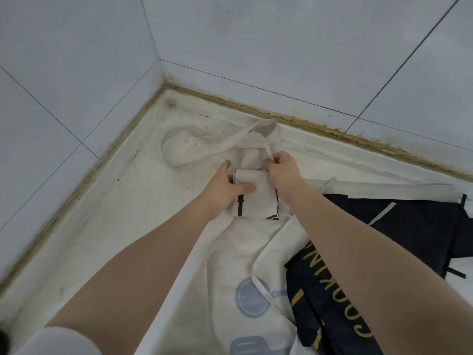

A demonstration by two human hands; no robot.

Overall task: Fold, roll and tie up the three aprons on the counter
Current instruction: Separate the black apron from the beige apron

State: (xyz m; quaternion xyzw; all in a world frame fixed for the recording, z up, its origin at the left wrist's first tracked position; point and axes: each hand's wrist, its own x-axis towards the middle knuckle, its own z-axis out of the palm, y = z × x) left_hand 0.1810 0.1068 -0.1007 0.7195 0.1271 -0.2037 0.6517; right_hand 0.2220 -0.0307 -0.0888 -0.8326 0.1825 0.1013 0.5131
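Both hands' grip (pixel 252 179) pinches soft cream apron roll (pixel 252 187).

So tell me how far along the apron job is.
Nothing looks finished: no tied bundle is in view. In hand: the left hand and right hand grip the cream apron, folded narrow and rolled partway, its strap loose on the counter. Left: finish and tie that roll, then the white apron with blue pan print and the black apron, both lying unfolded.
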